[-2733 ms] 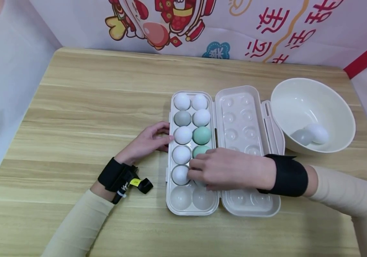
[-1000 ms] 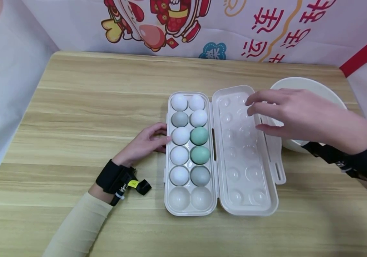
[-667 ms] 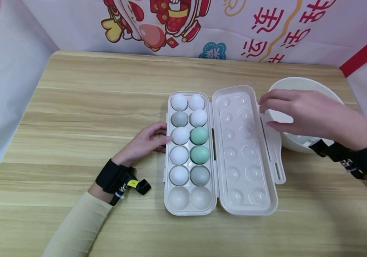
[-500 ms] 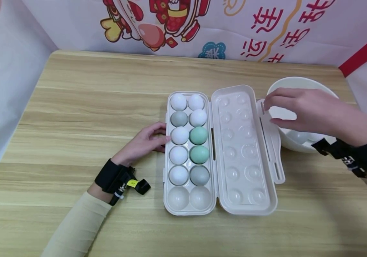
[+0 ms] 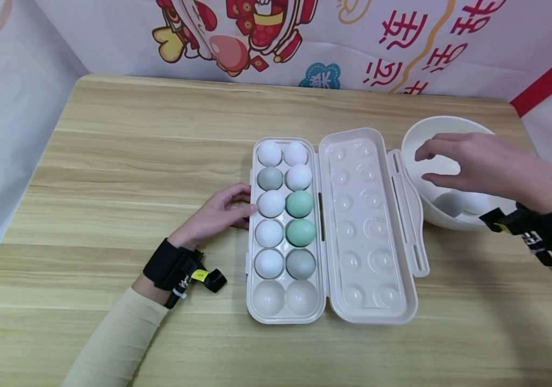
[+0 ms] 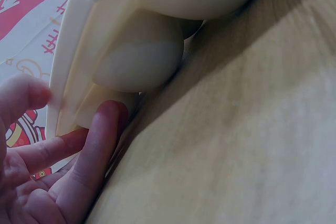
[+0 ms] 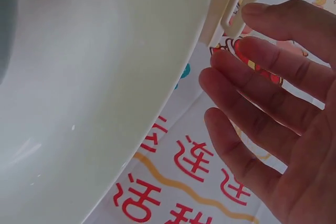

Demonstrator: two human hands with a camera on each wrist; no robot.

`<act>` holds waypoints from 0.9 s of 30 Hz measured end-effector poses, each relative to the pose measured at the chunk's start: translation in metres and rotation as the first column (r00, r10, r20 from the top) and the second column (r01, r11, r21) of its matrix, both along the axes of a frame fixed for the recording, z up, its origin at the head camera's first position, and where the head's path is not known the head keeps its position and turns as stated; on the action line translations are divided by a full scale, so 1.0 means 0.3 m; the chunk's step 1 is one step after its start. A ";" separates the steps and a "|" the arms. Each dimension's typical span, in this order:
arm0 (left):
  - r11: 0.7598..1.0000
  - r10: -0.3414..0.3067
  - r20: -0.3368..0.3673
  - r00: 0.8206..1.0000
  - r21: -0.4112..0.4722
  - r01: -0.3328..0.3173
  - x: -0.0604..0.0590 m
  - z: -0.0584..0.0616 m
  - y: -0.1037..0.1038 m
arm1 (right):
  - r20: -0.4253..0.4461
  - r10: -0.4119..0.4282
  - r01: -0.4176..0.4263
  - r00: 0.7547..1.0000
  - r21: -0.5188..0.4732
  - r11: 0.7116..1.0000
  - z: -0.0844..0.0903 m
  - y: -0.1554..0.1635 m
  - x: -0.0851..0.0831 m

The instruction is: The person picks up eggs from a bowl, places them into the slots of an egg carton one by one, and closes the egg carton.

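Twelve-cup egg carton [image 5: 251, 215] lying open on the wooden bench [image 5: 135, 150], lid [image 5: 367, 226] folded flat to the right. Ten cups filled: white, grey and green eggs [image 5: 300, 204] in the five far rows. Nearest row of two cups [image 5: 285, 298] empty.

Two eggs left in the cream bowl [image 5: 413, 134] just right of the lid: one grey egg [image 5: 449, 204], one white egg [image 5: 476, 201] partly hidden behind the hand.

Right hand [image 5: 479, 164] hovering over the bowl, fingers spread and relaxed, gripping nothing, not yet touching either egg. Left hand [image 5: 217, 212] resting on the bench, relaxed fingertips [image 6: 107, 116] against the carton's left wall, holding nothing.

By the look of it, mostly done: ten of twelve placed, two to fetch from the bowl, lid to shut after.
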State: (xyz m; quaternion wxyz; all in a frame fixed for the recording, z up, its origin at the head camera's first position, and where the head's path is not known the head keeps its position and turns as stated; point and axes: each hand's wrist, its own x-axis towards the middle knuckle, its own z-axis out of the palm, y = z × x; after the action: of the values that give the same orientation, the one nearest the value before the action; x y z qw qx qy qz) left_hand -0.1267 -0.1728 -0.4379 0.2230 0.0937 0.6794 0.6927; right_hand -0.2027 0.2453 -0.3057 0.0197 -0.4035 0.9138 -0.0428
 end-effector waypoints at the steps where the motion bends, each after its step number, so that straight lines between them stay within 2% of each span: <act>1: 1.000 0.001 0.000 1.000 0.001 -0.001 0.000 0.000 0.000 | 0.013 -0.014 0.014 1.000 0.009 1.000 -0.001 0.004 -0.003; 4: 1.000 0.002 -0.001 1.000 0.002 -0.002 0.000 0.001 0.000 | 0.060 -0.060 0.058 0.996 0.046 0.997 -0.005 0.018 -0.015; 8: 1.000 0.000 -0.003 1.000 0.005 0.000 0.000 0.000 -0.001 | 0.150 -0.137 0.119 0.979 0.119 0.986 -0.017 0.042 -0.038; 13: 1.000 0.000 -0.004 1.000 0.004 0.000 -0.001 0.002 0.000 | 0.232 -0.165 0.134 0.959 0.144 0.980 -0.033 0.084 -0.065; 16: 1.000 0.000 -0.006 1.000 0.000 0.000 -0.001 0.003 -0.001 | 0.291 -0.195 0.148 0.937 0.177 0.973 -0.042 0.116 -0.081; 21: 1.000 -0.002 -0.006 1.000 0.002 0.002 0.000 0.003 -0.002 | 0.362 -0.278 0.180 0.890 0.281 0.943 -0.060 0.158 -0.105; 27: 1.000 -0.004 -0.006 1.000 0.002 0.004 0.000 0.004 -0.001 | 0.401 -0.301 0.172 0.865 0.328 0.929 -0.080 0.184 -0.124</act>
State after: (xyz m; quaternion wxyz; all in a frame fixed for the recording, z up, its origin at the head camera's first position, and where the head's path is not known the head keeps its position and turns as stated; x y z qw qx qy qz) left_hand -0.1268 -0.1733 -0.4369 0.2223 0.0973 0.6791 0.6928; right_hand -0.2400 0.3004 -0.3296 0.2796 -0.2597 0.9243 -0.0056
